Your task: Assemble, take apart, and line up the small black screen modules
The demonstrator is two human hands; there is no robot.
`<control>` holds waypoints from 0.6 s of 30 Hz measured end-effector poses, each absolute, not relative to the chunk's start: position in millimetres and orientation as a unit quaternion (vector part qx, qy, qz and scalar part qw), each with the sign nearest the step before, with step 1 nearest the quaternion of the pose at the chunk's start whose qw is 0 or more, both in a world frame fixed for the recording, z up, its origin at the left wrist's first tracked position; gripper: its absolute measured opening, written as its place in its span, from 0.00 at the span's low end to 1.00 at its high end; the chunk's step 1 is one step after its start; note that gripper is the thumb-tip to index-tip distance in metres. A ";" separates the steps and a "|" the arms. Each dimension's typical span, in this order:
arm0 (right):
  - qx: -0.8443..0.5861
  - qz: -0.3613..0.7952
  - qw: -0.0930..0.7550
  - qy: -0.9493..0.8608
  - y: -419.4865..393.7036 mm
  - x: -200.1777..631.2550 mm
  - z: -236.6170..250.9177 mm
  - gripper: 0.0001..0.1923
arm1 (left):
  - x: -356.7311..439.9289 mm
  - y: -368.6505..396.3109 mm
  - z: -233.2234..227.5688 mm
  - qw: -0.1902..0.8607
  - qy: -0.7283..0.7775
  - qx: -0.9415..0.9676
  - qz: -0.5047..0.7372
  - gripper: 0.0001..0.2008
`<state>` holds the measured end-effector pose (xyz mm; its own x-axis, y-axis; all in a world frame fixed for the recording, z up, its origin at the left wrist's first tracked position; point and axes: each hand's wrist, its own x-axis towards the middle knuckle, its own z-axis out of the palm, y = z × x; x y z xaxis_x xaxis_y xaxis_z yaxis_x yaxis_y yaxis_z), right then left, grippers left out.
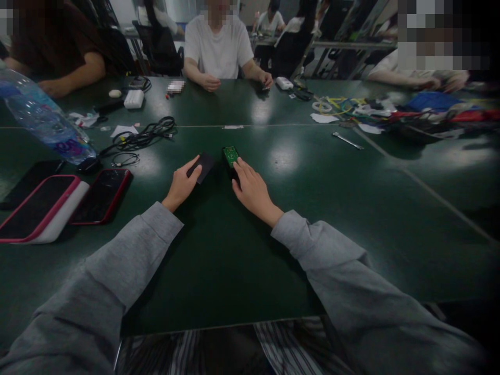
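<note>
My left hand (182, 185) lay loosely open, fingertips resting on a flat matte-black cover (202, 165); my right hand (250, 188) was half curled, fingertips against a small green circuit board (230, 154) seated in a dark casing — both near the middle of the glossy green table (219, 271). I judged a careless push could slide the board away or stress its solder.

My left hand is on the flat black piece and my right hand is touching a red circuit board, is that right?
Not quite: the circuit board is green, not red, as the head view shows. The left hand does rest on the flat black piece, and the right hand touches the board.
</note>
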<state>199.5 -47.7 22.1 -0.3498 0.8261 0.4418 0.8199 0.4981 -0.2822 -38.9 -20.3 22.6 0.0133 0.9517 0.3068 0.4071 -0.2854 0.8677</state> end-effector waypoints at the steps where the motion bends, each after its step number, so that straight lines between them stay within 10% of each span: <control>1: -0.502 0.001 0.268 -0.822 -47.4 199.3 21.8 0.27 | -40.4 -18.9 23.0 0.361 0.510 0.611 0.486 0.26; 9: -0.504 -0.027 0.254 -0.825 -46.4 198.4 21.1 0.27 | -38.3 -23.7 38.7 0.710 0.372 0.244 0.546 0.23; 18: -0.503 0.000 0.258 -0.825 -48.1 199.1 23.2 0.28 | -40.7 -29.3 44.5 0.731 0.326 0.325 0.504 0.26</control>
<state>199.1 -48.1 23.2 -0.3607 0.8297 0.4261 0.8302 0.4938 -0.2588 -40.7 -29.3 44.5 0.2791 0.9486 -0.1489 -0.5253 0.2807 0.8033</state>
